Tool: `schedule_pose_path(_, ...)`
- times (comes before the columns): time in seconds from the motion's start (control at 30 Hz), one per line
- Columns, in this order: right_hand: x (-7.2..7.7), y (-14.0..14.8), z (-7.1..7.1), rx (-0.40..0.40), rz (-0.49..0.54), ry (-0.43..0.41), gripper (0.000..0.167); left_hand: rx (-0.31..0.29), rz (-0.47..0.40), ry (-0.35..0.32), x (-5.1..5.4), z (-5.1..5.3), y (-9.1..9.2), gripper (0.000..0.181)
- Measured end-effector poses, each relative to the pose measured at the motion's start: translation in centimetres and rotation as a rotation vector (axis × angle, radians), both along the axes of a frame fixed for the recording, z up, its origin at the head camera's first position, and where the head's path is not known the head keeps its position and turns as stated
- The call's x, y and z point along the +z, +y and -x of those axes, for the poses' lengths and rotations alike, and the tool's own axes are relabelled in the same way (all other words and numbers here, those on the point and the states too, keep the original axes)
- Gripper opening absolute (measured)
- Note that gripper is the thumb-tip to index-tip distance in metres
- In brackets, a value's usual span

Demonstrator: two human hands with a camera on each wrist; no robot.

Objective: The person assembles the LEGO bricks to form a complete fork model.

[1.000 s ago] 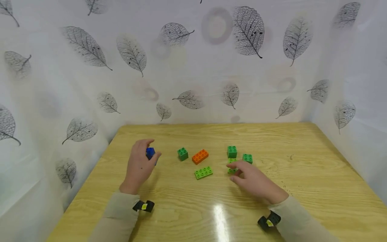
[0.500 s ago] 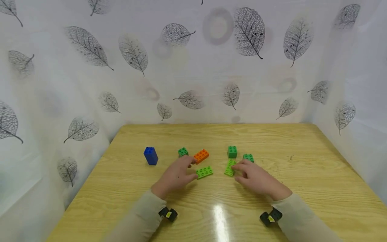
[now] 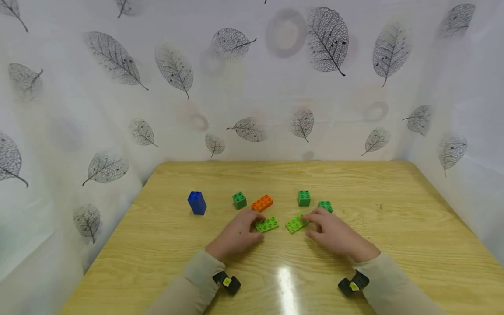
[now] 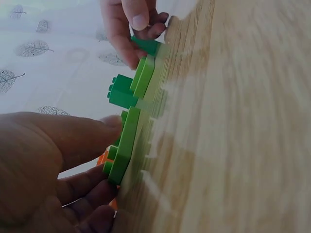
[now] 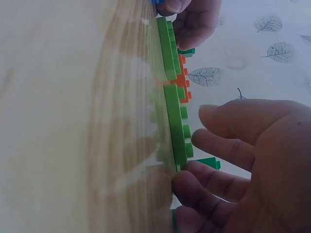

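Observation:
Two flat lime-green toy bricks lie near the middle of the wooden table in the head view. My left hand is at the left lime brick, thumb on the near side and fingers on the far side. In the left wrist view the thumb overlaps that brick; a firm pinch does not show. My right hand is beside the right lime brick, a fingertip at its right end. The right wrist view has its thumb apart from the brick's studs, fingers loosely bent.
Behind the lime bricks are an orange brick, a green brick and another green brick. A third green brick is partly behind my right hand. A tall blue block stands at left. Leaf-patterned curtain surrounds the table.
My left hand has left the blue block and moved right to the left lime brick. The right lime brick has turned and shifted left at my right hand's fingers.

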State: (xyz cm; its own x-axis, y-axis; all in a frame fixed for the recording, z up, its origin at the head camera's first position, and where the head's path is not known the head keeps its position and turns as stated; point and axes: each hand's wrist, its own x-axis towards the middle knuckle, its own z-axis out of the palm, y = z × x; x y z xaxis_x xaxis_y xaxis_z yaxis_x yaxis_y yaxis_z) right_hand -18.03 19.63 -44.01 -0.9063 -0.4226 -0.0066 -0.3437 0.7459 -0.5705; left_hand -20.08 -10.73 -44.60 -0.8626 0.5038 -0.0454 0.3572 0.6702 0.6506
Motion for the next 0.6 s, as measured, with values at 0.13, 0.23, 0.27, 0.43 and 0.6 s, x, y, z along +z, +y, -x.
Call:
schedule_pose_path(0.13, -0.19, -0.07, -0.07, -0.009, 0.015, -0.009, 0.041, 0.028, -0.036, -0.027, -0.32, -0.03, 0.17, 0.042)
schedule_pose_path(0.23, -0.36, -0.09, -0.01, -0.006, 0.016, -0.010, 0.052, 0.046, -0.048, -0.028, -0.44, 0.02, 0.26, 0.041)
schedule_pose_path(0.27, -0.42, -0.11, 0.03, -0.006, 0.013, -0.008, 0.055, 0.052, -0.046, -0.027, -0.46, 0.04, 0.28, 0.041)
schedule_pose_path(0.43, -0.75, -0.16, 0.29, 0.012, -0.009, 0.017, 0.051, 0.056, -0.031, -0.002, -0.57, 0.09, 0.27, 0.037)
schedule_pose_path(0.6, -0.98, -0.22, 0.27, 0.003, 0.007, -0.029, 0.034, 0.027, 0.003, -0.006, -0.61, -0.12, 0.11, 0.033)
